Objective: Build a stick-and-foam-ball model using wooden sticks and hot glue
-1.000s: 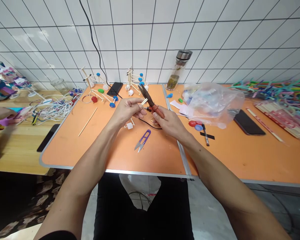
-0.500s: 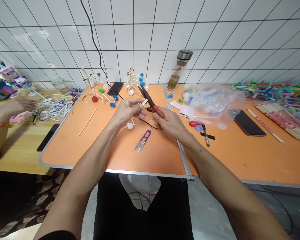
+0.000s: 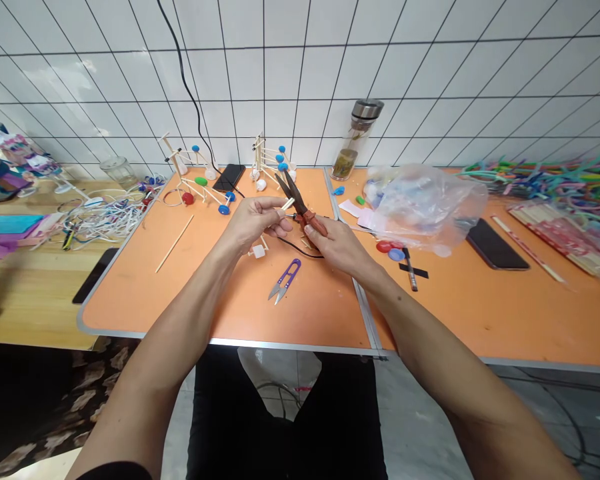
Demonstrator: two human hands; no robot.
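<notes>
**Co-worker's hand gone from the left side, red-handled long-nose pliers (image 3: 307, 220) held up mid-air**

That hand and its bracelet have left the view at the far left. At the centre, the person's left hand (image 3: 253, 223) pinches a pale wooden stick (image 3: 287, 205) between thumb and fingertips, its end just beside the pliers' long dark jaws, which stand slightly parted. The right hand (image 3: 337, 245) curls closed around the reddish handles. The pliers sit between the hands, above an orange metal-edged table (image 3: 130, 300), not resting on it. A thin black cable (image 3: 300, 248) lies under the hands, and purple-handled thread snips (image 3: 285, 281) lie nearer the table's front edge. Farther back stand two wooden-stick models with blue caps (image 3: 195, 175).
</notes>
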